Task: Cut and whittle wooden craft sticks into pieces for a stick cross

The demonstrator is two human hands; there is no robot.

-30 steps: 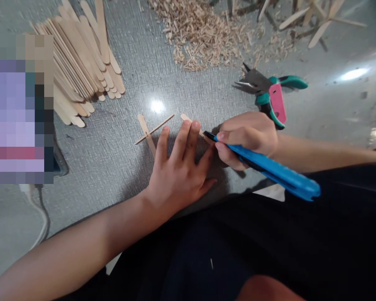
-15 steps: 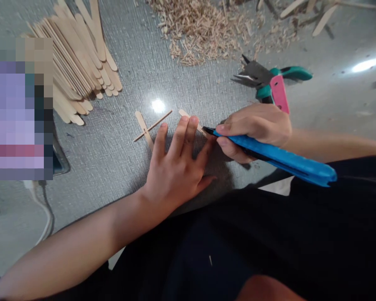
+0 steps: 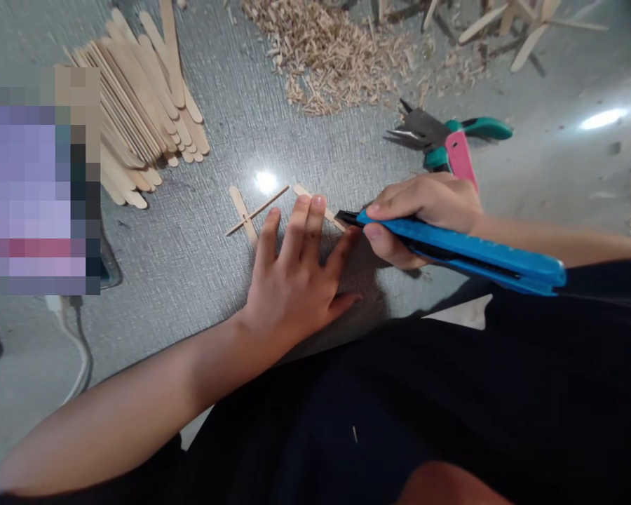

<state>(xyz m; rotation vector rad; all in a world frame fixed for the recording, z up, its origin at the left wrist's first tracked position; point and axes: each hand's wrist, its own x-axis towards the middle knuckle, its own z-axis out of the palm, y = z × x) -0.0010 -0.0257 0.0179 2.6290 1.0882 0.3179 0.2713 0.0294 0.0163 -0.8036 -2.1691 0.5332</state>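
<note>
My left hand (image 3: 297, 277) lies palm down on the table with its fingers spread, pressing on a wooden craft stick (image 3: 308, 194). The fingers cover part of that stick. In my right hand (image 3: 423, 214) is a blue utility knife (image 3: 467, 245), its dark blade tip at the stick close to my left index finger. Left of the fingers, a second craft stick (image 3: 236, 200) has a thin wooden strip (image 3: 267, 204) lying across it like a cross; its lower end is hidden by my left hand.
Pliers with green and pink handles (image 3: 431, 133) rest beyond my right hand. Wood chips (image 3: 341, 63) are heaped at the back. A pile of craft sticks (image 3: 141, 105) lies back left, near a blurred-out device with a white cable (image 3: 81, 351). More sticks (image 3: 531, 45) stand back right.
The knife has tilted slightly, and its blade tip has shifted a little left along the stick. My left hand stays nearly in place. The whole view has shifted slightly.
</note>
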